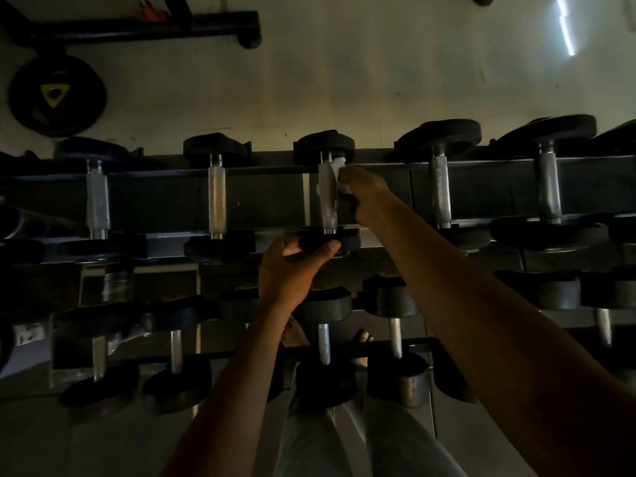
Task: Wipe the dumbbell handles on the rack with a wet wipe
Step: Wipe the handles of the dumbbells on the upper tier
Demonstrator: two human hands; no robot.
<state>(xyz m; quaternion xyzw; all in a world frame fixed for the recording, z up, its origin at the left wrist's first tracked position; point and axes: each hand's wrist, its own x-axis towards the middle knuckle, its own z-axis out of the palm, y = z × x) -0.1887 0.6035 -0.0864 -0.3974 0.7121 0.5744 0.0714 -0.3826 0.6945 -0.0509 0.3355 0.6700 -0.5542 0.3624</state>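
Note:
A dark rack carries a top row of black dumbbells with knurled silver handles. My right hand holds a white wet wipe against the right side of the middle dumbbell's handle. My left hand grips the near black head of that same dumbbell, thumb on its front and fingers curled beneath. Neighbouring handles stand to the left and to the right.
A lower shelf holds several more dumbbells near my legs and bare feet. A black weight plate with a yellow centre lies on the pale floor at top left, beside a black machine base.

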